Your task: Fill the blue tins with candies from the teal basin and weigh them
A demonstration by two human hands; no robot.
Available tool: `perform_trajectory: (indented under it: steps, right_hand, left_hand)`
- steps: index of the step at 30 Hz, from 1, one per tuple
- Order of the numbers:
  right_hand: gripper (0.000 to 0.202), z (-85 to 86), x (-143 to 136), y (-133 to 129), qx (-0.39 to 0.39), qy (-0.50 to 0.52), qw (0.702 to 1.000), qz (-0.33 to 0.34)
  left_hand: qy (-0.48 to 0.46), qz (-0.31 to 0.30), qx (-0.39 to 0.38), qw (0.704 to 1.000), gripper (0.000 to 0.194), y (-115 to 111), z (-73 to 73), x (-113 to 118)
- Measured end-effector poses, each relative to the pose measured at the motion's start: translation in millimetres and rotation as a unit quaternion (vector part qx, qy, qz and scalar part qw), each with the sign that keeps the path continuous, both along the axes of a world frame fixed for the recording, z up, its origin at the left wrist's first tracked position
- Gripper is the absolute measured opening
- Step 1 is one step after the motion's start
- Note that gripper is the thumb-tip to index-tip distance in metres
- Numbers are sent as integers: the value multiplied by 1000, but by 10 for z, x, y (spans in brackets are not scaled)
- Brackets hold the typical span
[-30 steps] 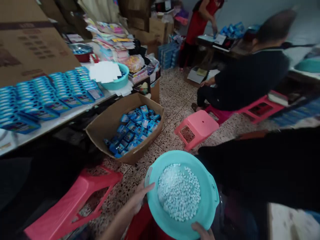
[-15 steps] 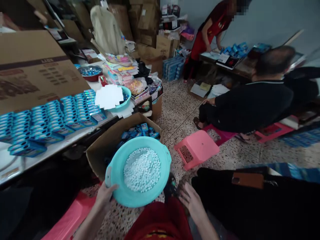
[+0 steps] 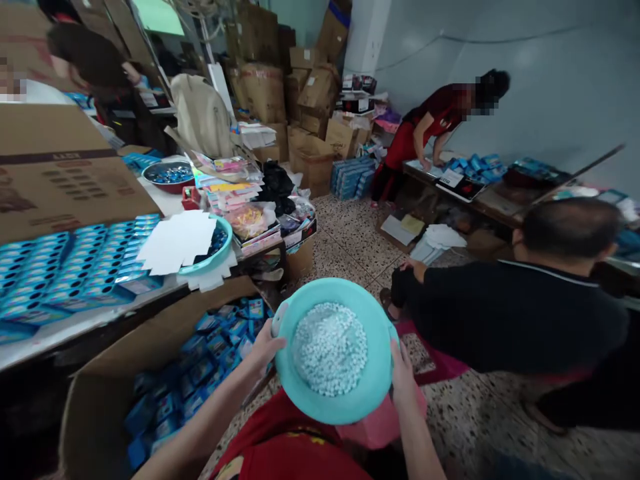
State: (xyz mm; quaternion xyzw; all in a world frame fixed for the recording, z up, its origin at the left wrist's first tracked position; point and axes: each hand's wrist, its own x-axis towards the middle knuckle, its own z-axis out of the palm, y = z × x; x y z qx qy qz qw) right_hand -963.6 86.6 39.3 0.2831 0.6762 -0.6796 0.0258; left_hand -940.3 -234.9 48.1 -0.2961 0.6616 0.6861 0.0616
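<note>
Between my hands is a turquoise plastic basin (image 3: 287, 393), held in front of my body. Many small white pellets (image 3: 333, 347) cover its bottom. My left hand (image 3: 265, 348) grips the handle on the left rim, its thumb over the edge. On the opposite rim, my right hand (image 3: 403, 373) is closed round the other handle, its fingers partly hidden behind the basin. Just left of the basin stands a large open carton (image 3: 83, 407) with many small blue boxes (image 3: 200, 367) inside.
A table on the left bears rows of blue boxes (image 3: 65, 273), another turquoise basin (image 3: 220, 247) under white card, and stacked papers (image 3: 230, 193). A seated person (image 3: 505, 307) is close on the right, on a pink stool (image 3: 440, 360). Another person (image 3: 425, 133) bends over a far table.
My right hand has come up from beside the basin and taken its right handle. The basin has moved right with both hands, and my view has shifted along the table.
</note>
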Motion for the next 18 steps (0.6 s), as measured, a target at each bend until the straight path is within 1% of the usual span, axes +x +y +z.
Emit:
perform_trajectory:
  steps: [2, 4, 6, 8, 10, 11, 12, 13, 14, 16, 18]
  right_hand:
    - [88, -40, -422, 76, 7, -36, 999, -40]
    - [90, -152, -863, 111, -5, -53, 996, -65]
    - [85, -293, -1354, 104, 0, -52, 996, -75]
    - [79, -420, -1915, 74, 2, -55, 995, -77]
    - [75, -492, -2545, 46, 0, -63, 995, -81]
    - [73, -494, -2880, 37, -1, -66, 995, -79]
    - [70, -472, -3221, 30, 0, -68, 995, -74]
    - [67, -428, -3564, 22, 0, -71, 995, -65]
    - [66, -367, -3903, 11, 0, -75, 996, -55]
    - [66, -232, -4540, -26, 3, -82, 996, -35]
    - [70, -137, -5085, -73, 5, -83, 996, -25]
  left_hand:
    - [14, -26, 14, 999, 55, 59, -26, -482]
    - [32, -40, 6, 999, 56, 47, -142, -1016]
    - [36, -47, -16, 998, 53, 3, -338, -1621]
    - [20, -53, -6, 998, 46, -30, -565, -2280]
    - [0, -53, 24, 998, 40, -29, -743, -2950]
    - [-3, -46, 32, 998, 38, -19, -789, -3273]
    - [0, -36, 37, 999, 38, -9, -800, -3582]
    - [8, -22, 40, 999, 39, -4, -776, -3875]
    - [18, -8, 43, 999, 41, -7, -723, -4154]
    - [41, 16, 47, 998, 43, -46, -559, -4673]
    - [57, 21, 46, 997, 44, -116, -376, -5155]
